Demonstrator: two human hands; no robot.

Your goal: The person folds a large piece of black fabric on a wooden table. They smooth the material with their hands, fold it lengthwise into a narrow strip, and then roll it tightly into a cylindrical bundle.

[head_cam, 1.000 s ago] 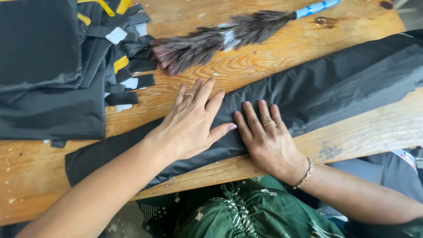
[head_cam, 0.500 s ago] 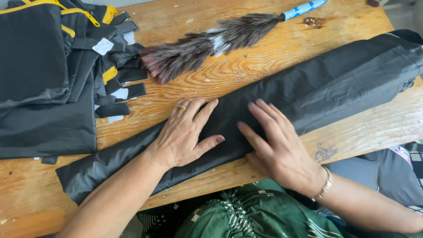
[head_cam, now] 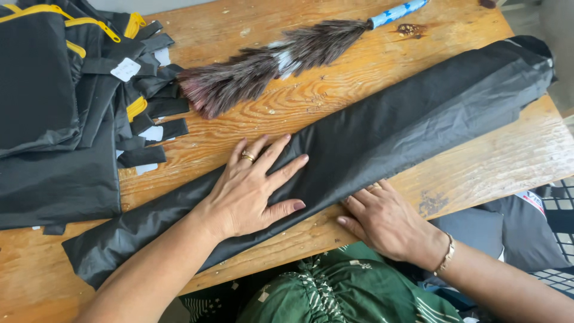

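We press our left hand point(head_cam: 254, 188) flat on the long roll of black fabric point(head_cam: 382, 128), fingers spread apart and the thumb stretched out along the cloth; a ring sits on one finger; nothing is clamped in this hand, it only bears down on the roll. Our right hand point(head_cam: 385, 221) lies at the near side of the same roll, just beside the near edge of the wooden tabletop point(head_cam: 335, 90); its fingertips are tucked under or against the cloth's lower fold, fingers close together and curled, and we cannot tell whether they actually pinch the fabric; a bracelet shows at the wrist.

The roll itself runs slantwise across the tabletop, from the near left corner up toward the far right corner, where its thicker end reaches the right edge.

Beyond the roll, toward the far edge, a feather duster point(head_cam: 269, 63) with a blue and white handle lies on the bare wood, well apart from both hands; at the far left corner sits a pile of black cut pieces with yellow trim point(head_cam: 66, 101), some bearing small white tags.
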